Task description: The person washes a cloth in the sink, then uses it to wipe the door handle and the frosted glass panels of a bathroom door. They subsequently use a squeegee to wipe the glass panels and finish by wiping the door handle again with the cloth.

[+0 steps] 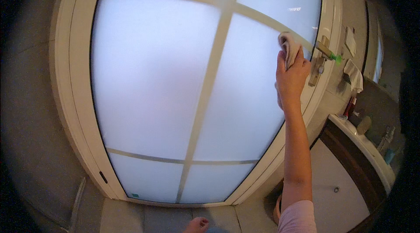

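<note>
My right arm reaches up across the glass door (245, 97). My right hand (292, 77) is closed round a folded pale cloth (288, 44), whose upper end sticks out past the fingers. The cloth is at the right-hand pane, close to a beige dividing bar and left of the door handle (323, 51). At the lower edge, my left hand (197, 224) shows only in part, low over the floor. Its fingers are curled in, with nothing visible in them.
Right of the door stands a washbasin counter (363, 141) with several small items on it. Another cloth (353, 75) hangs by the wall above it. A green piece (336, 58) sits on the handle's end. Grey tiles (166, 219) cover the floor.
</note>
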`<action>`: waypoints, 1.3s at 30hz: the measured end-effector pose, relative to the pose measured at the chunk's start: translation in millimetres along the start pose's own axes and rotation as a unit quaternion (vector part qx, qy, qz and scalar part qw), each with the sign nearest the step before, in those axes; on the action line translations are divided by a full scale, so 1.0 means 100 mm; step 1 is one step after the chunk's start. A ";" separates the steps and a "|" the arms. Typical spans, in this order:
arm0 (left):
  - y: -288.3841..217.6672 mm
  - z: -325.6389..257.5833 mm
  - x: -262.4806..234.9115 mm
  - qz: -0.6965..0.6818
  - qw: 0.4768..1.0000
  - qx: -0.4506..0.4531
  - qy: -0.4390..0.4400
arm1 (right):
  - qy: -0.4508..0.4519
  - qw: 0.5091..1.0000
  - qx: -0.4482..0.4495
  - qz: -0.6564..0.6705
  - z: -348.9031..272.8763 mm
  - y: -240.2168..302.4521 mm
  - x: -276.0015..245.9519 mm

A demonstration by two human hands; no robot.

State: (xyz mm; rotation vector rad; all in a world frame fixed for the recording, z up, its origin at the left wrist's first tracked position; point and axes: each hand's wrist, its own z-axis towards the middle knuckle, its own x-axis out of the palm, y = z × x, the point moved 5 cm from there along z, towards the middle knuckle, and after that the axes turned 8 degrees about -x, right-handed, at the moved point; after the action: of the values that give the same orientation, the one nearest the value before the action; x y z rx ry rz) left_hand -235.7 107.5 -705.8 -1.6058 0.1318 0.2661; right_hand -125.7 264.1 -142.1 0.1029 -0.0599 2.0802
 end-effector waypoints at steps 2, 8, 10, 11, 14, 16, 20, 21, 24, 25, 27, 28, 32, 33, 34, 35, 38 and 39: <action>-0.08 -0.04 -0.07 0.023 0.999 -0.028 0.019 | 0.024 0.997 0.013 0.074 0.08 0.44 0.11; 0.10 0.05 0.05 0.001 0.999 0.034 0.026 | 0.048 0.984 -0.166 0.033 0.12 1.97 0.46; -0.01 0.00 -0.07 0.015 0.999 0.018 0.030 | 0.063 0.949 -0.306 0.026 -0.58 2.68 0.44; 0.00 -0.05 -0.11 0.018 0.999 0.020 0.026 | 0.091 0.932 -0.343 0.074 -1.06 2.89 0.40; -0.06 -0.10 0.02 0.006 0.997 0.055 0.058 | 0.133 0.861 -0.459 0.174 -2.40 2.95 0.27; -0.11 -0.15 0.15 -0.021 0.993 0.062 0.099 | 0.093 0.802 -0.549 0.215 -3.13 2.52 0.31; 0.13 -0.28 -0.09 0.000 0.996 0.080 0.039 | 0.479 0.763 -0.392 0.185 -1.71 2.24 0.58; 0.21 -0.27 -0.11 0.029 0.993 0.113 0.016 | 0.356 0.850 -0.353 0.162 -1.14 2.13 0.56; 0.79 -0.03 -0.03 0.035 0.995 -0.025 0.085 | 0.004 0.981 -0.170 0.096 0.41 1.56 0.30; 0.70 -0.05 -0.07 0.047 0.996 0.022 0.070 | -0.032 0.993 -0.088 0.068 0.77 1.32 0.30; 0.33 -0.16 -0.18 0.067 0.990 0.118 0.038 | -0.115 0.993 -0.021 0.019 1.27 1.10 0.23; 0.32 -0.17 -0.20 0.062 0.993 0.097 0.039 | -0.118 0.993 -0.016 0.007 1.35 1.23 0.24; 0.62 -0.14 -0.23 0.043 0.997 0.067 0.002 | 0.008 0.972 -0.217 0.092 0.88 2.45 0.60; 0.73 -0.15 -0.25 0.037 0.997 0.072 -0.018 | 0.077 0.971 -0.218 0.067 0.40 2.83 0.59; 0.72 -0.17 -0.28 0.028 0.998 0.056 -0.014 | 0.135 0.941 -0.281 0.134 -0.05 3.04 0.66; 0.59 -0.20 -0.33 0.019 0.999 0.041 -0.007 | 0.148 0.920 -0.353 0.086 -0.58 3.18 0.65; 0.60 -0.12 -0.16 0.056 0.996 0.058 0.028 | 0.341 0.742 -0.535 0.217 -1.89 2.97 0.62; 0.62 -0.17 -0.19 0.080 0.994 0.062 0.030 | 0.160 0.716 -0.636 0.241 -1.98 2.96 0.35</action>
State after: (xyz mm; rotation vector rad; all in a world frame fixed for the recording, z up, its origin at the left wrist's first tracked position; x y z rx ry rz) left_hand -267.7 85.9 -760.3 -1.4827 0.3187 0.3263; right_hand -410.6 166.6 -335.5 -1.2226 -1.3961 2.0569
